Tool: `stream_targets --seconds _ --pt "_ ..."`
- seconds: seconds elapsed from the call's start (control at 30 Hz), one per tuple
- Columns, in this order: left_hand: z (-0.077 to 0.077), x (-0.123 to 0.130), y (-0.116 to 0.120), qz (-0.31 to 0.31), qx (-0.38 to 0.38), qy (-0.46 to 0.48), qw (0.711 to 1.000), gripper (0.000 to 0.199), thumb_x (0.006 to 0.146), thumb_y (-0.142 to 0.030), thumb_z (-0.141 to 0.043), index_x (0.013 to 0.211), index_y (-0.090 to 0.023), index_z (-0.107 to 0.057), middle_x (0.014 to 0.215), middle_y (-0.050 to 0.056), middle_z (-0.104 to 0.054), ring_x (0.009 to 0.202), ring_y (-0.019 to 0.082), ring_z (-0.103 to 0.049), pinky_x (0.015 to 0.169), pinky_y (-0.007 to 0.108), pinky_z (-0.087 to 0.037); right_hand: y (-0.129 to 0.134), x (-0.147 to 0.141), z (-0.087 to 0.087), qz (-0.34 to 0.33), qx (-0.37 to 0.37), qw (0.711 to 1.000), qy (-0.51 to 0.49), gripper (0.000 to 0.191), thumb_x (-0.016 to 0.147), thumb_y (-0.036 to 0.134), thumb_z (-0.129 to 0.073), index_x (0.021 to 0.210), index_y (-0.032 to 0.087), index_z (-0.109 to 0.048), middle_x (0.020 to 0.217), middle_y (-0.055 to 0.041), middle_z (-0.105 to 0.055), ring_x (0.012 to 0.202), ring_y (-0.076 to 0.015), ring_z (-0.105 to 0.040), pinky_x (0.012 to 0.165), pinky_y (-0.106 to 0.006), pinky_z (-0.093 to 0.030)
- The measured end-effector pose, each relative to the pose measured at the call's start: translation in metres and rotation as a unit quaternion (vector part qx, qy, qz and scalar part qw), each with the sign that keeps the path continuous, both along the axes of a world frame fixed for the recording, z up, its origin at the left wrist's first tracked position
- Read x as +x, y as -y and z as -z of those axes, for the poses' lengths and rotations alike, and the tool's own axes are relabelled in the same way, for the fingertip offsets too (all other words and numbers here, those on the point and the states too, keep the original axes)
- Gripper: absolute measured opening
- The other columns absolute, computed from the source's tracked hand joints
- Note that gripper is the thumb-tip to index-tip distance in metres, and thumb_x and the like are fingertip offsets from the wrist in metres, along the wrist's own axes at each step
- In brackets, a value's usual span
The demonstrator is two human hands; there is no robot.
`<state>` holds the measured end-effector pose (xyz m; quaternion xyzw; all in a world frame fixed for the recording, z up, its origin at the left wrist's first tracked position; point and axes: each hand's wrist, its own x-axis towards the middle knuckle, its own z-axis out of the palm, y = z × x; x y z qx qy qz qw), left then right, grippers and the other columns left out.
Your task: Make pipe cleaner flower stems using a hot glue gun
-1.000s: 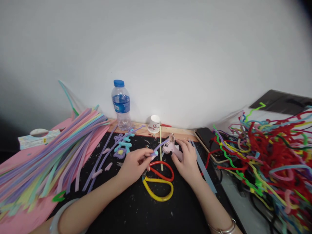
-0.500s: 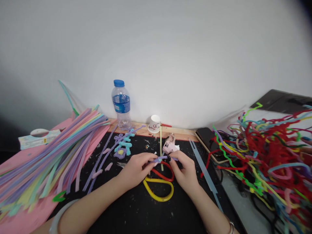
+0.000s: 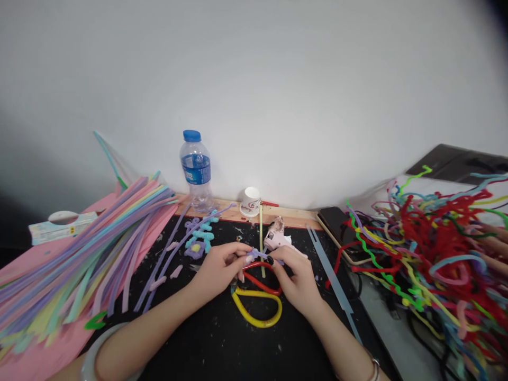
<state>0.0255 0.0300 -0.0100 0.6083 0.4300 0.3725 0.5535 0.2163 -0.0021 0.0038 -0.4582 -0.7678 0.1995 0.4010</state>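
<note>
Between my two hands is a short purple pipe cleaner [image 3: 259, 255], partly bent, with its ends hidden by my fingers. My left hand [image 3: 222, 267] pinches its left part; my right hand [image 3: 296, 275] pinches the right part between thumb and fingers. Just below lie scissors with one red handle loop [image 3: 262, 290] and one yellow loop [image 3: 257, 324]; their blades are mostly hidden. A pale pink glue gun [image 3: 278, 238] rests behind my right hand. Left of my left hand lie a purple flower with a yellow centre [image 3: 196, 248] and turquoise twisted pieces [image 3: 204, 233].
Bundled pastel pipe cleaners [image 3: 103, 243] lie at left on pink paper [image 3: 24, 365]. A water bottle [image 3: 196, 174] and paper cup [image 3: 251, 202] stand by the wall. A phone [image 3: 333, 222] and tangled bright pipe cleaners [image 3: 436, 254] are at right, where another person's hand [image 3: 496, 246] shows.
The purple pipe cleaner looks more bent, and less of it shows between my hands. My left hand's fingers have shifted. Another person's hand has come into the tangled pile at right.
</note>
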Motion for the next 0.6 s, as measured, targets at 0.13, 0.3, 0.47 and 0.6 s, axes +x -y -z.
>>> stream_targets --seconds 0.13,0.3,0.47,0.6 --pt "-0.0030 -0.0008 -0.0016 -0.010 -0.033 0.030 0.999 0.021 0.076 -0.028 -0.061 0.091 -0.013 -0.062 0.059 -0.001 -0.061 0.043 0.009 -0.055 0.043 0.019 -0.043 0.0000 0.0005 0.0022 -0.012 -0.013 1.000 0.020 0.018 0.089 0.016 -0.044 0.089 0.020 -0.061 0.078 -0.0041 -0.061 0.072 -0.0168 -0.057 0.066 -0.027 -0.043" --pt "-0.0089 -0.0008 -0.0036 -0.016 -0.071 0.063 0.995 0.025 0.073 -0.032 -0.065 0.089 -0.013 -0.063 0.053 -0.003 -0.059 0.040 0.009 -0.053 0.040 0.018 -0.039 -0.0010 0.0017 0.0041 -0.004 -0.014 0.999 0.031 0.019 0.089 0.016 -0.044 0.090 0.021 -0.062 0.078 -0.0039 -0.062 0.071 -0.0169 -0.057 0.065 -0.027 -0.044" --pt "-0.0068 -0.0044 -0.0043 0.011 -0.095 0.085 0.992 0.025 0.076 -0.034 -0.065 0.092 -0.015 -0.063 0.049 -0.005 -0.058 0.039 0.007 -0.051 0.041 0.016 -0.035 -0.0027 0.0016 0.0041 -0.012 -0.020 0.999 0.038 0.019 0.090 0.016 -0.044 0.088 0.021 -0.063 0.074 -0.0033 -0.060 0.069 -0.0162 -0.056 0.063 -0.026 -0.043" --pt "-0.0026 -0.0063 -0.0045 0.052 -0.108 0.116 0.986 0.022 0.079 -0.034 -0.063 0.093 -0.016 -0.063 0.051 -0.005 -0.059 0.039 0.006 -0.049 0.041 0.015 -0.033 -0.0037 0.0013 0.0034 -0.013 -0.032 0.999 0.031 0.019 0.090 0.015 -0.045 0.085 0.020 -0.063 0.074 -0.0031 -0.060 0.069 -0.0158 -0.056 0.062 -0.025 -0.042"
